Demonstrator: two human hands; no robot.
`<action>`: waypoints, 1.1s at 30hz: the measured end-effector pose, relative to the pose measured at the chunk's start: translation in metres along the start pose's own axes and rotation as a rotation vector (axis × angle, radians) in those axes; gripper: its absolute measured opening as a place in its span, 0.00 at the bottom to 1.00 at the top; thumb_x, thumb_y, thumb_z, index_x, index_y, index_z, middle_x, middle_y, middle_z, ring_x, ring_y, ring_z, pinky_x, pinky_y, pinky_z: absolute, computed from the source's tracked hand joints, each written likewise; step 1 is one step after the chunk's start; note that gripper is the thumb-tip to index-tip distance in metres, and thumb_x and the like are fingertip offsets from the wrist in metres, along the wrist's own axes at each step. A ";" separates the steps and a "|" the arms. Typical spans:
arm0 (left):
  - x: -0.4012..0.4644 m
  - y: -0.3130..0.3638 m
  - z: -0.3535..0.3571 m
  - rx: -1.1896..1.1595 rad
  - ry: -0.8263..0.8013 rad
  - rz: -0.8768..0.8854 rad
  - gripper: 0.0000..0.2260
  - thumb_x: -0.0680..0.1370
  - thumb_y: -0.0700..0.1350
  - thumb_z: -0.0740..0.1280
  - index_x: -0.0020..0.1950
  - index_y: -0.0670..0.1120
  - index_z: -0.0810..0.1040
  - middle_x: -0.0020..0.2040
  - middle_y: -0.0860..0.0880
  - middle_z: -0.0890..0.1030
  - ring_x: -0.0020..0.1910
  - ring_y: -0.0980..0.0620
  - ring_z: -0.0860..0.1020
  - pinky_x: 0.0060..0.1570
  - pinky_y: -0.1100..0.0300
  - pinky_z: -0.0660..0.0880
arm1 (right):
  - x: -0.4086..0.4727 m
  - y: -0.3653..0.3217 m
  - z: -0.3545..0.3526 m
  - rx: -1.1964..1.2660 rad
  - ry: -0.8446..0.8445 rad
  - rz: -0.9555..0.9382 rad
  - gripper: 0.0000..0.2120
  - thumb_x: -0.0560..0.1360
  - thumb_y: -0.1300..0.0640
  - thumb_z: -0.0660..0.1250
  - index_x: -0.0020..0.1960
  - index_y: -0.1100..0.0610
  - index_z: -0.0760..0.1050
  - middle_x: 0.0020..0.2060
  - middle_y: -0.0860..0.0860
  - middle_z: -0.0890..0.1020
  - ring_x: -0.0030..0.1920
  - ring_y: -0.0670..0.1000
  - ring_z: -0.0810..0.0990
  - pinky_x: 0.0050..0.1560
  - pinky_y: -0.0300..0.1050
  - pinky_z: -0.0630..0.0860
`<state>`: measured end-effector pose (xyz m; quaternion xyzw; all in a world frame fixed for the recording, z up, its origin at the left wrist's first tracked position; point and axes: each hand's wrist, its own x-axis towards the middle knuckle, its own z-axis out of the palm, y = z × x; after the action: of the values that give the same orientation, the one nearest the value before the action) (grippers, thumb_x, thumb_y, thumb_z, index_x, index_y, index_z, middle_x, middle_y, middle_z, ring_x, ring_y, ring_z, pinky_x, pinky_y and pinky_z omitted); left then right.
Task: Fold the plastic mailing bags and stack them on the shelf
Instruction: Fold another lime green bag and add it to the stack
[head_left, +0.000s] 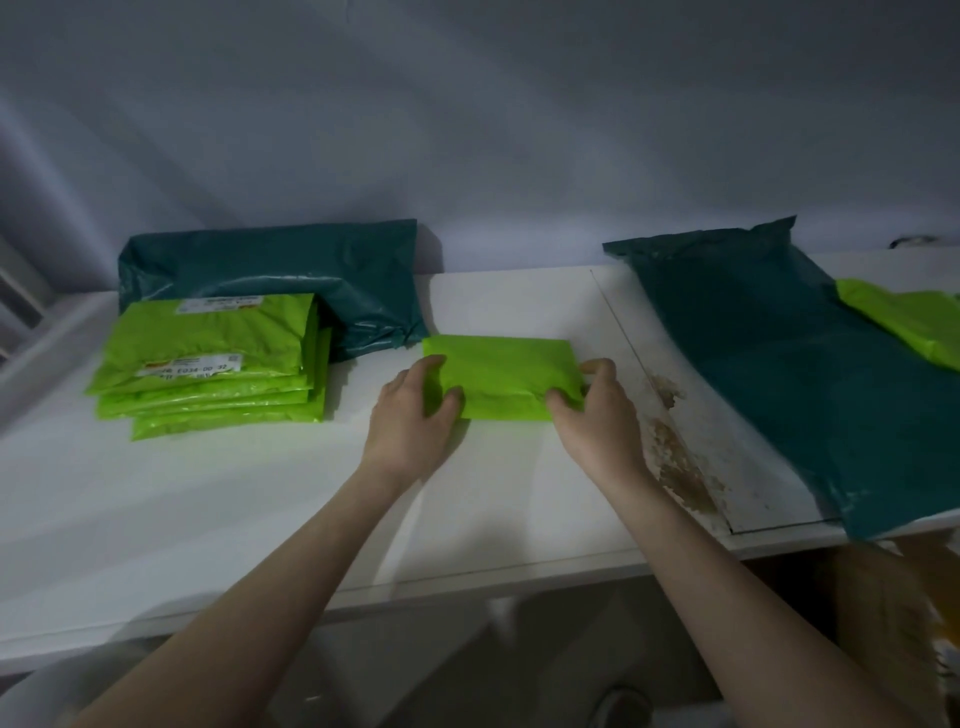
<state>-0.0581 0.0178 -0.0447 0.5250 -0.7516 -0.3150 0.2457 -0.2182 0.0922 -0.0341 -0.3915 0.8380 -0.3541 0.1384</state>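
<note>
Folded lime bag (501, 376) flat on the white bench (218, 499), pinched at its two near corners: left hand (415, 410) curled round the left end, right hand (597, 410) curled round the right end.

Likely to spring open once either pinch loosens, slick plastic holding a crease poorly. Likely to slip between thumb and fingers if lifted by one corner only. Stack of folded lime bags (218, 364) just beyond the left hand sits staggered, lower edges jutting; could slide apart if a new bag lands off-centre or gets shoved in.

Open bench between left hand and stack, room enough for a sideways carry. Folded dark teal bag (275, 280) behind the stack, against the wall. Right of the right hand, a stained patch (680, 462), then an unfolded teal bag (789, 374) overhanging the bench front, with another lime bag (909, 322) on it. Bench edge near the forearms.
</note>
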 end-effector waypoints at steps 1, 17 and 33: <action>-0.001 0.001 -0.001 -0.048 0.020 0.004 0.20 0.77 0.47 0.65 0.69 0.49 0.69 0.64 0.44 0.74 0.63 0.45 0.71 0.62 0.57 0.66 | 0.000 -0.001 -0.001 0.079 0.017 0.016 0.17 0.73 0.56 0.65 0.59 0.59 0.65 0.54 0.60 0.77 0.53 0.62 0.77 0.50 0.52 0.73; -0.004 0.013 -0.086 -0.565 0.118 -0.066 0.25 0.74 0.34 0.68 0.69 0.47 0.71 0.59 0.50 0.74 0.51 0.55 0.75 0.39 0.76 0.73 | -0.014 -0.066 -0.002 0.288 -0.001 -0.183 0.22 0.71 0.66 0.69 0.65 0.62 0.73 0.58 0.58 0.72 0.55 0.52 0.75 0.49 0.30 0.63; 0.022 -0.086 -0.212 0.005 0.311 -0.128 0.33 0.69 0.64 0.65 0.68 0.47 0.73 0.66 0.47 0.74 0.65 0.44 0.70 0.66 0.49 0.67 | -0.043 -0.204 0.101 0.198 -0.216 -0.371 0.24 0.74 0.52 0.68 0.62 0.69 0.71 0.57 0.56 0.68 0.57 0.56 0.73 0.56 0.35 0.63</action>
<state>0.1379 -0.0698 0.0378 0.6147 -0.6705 -0.2430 0.3371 -0.0250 -0.0140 0.0354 -0.5591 0.6931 -0.4098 0.1974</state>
